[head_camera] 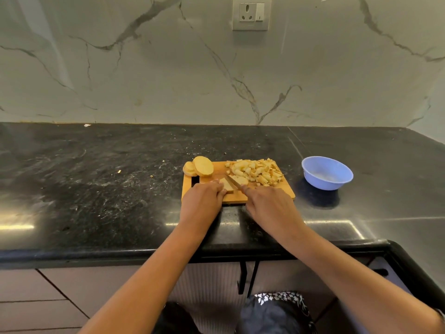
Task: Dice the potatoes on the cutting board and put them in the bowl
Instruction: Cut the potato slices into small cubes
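A wooden cutting board (286, 191) lies on the black counter. At its far left corner lean a few round potato slices (203, 166). A heap of diced potato (256, 172) covers its far right part. My left hand (202, 201) holds down a stack of potato slices (228, 185) near the board's front. My right hand (267, 203) grips a knife (232, 180), whose blade crosses that stack. The light blue bowl (327, 173) stands to the right of the board, and its inside looks bare.
The black counter (108, 184) stretches left and right, with a marble wall behind. Its front edge runs just below my wrists and turns toward me at the right. A few small crumbs lie left of the board.
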A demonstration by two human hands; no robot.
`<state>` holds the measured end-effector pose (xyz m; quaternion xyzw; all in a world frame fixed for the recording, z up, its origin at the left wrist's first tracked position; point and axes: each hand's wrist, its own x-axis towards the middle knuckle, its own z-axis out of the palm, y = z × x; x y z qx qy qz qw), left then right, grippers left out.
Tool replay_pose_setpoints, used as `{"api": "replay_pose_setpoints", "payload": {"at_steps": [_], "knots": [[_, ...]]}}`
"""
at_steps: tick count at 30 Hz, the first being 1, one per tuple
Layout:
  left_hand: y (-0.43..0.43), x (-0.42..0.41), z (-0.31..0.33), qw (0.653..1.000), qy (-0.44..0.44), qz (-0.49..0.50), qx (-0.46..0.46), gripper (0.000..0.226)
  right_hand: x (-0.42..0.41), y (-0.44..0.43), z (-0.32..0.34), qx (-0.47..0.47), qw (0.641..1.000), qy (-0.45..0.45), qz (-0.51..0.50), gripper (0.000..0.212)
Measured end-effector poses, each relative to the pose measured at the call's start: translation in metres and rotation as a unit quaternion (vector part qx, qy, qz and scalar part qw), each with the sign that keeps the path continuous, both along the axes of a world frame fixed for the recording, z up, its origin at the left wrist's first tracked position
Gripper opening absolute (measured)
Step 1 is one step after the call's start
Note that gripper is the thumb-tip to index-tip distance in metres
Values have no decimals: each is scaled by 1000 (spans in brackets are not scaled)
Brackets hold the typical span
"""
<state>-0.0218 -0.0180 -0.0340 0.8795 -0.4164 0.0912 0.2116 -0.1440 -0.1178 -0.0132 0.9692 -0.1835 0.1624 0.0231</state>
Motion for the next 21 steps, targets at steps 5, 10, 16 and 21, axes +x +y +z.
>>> {"api": "replay_pose_setpoints", "payload": {"at_steps": [5, 10, 16, 21], "knots": [[2, 1, -2, 1000, 5, 10, -23, 31, -8, 5, 5, 72, 994, -78, 26, 40], [2, 1, -2, 999, 7, 13, -29, 31, -8, 11, 7, 82, 994, -56, 37, 39], [1, 5, 0, 1000, -5, 7, -10, 32, 8, 13, 7, 59, 998, -7, 15, 37], [2, 2, 3, 1000, -18, 5, -3, 32, 5, 20, 0, 48, 999, 15, 12, 40]]}}
